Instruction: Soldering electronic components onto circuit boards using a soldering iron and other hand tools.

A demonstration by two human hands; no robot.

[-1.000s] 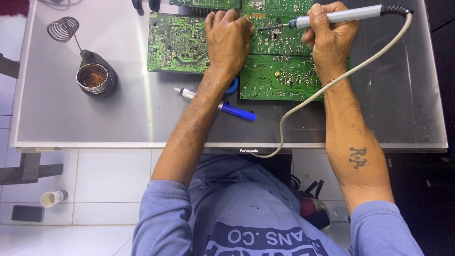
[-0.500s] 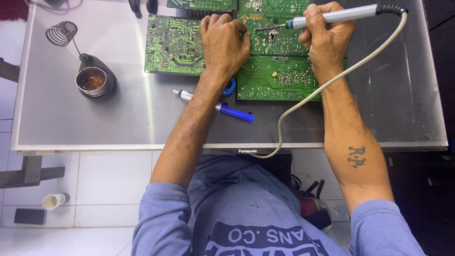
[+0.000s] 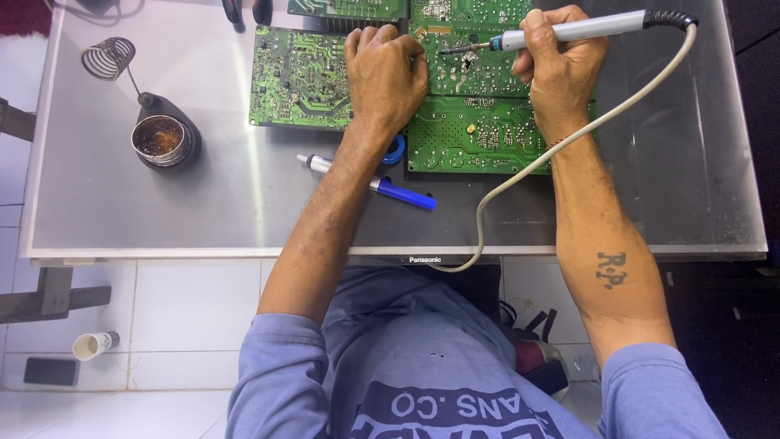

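My right hand (image 3: 561, 69) grips a grey soldering iron (image 3: 569, 31) with its tip pointing left onto a green circuit board (image 3: 479, 122). Its pale cord (image 3: 569, 138) loops down over the table's front edge. My left hand (image 3: 386, 77) rests knuckles-up across the gap between that board and a second green circuit board (image 3: 296, 77) on the left, fingers curled near the iron's tip. Whether it pinches anything is hidden. A blue and white desoldering pump (image 3: 382, 185) lies on the table under my left forearm.
A soldering iron stand (image 3: 162, 134) with a coil spring and a round tin sits at the table's left. The grey flat panel (image 3: 146, 211) serves as the work surface. On the tiled floor lie a small white roll (image 3: 93, 345) and a dark phone (image 3: 50, 371).
The view has shifted slightly; both hands stay in about the same place on the boards, the iron's tip still at the board.
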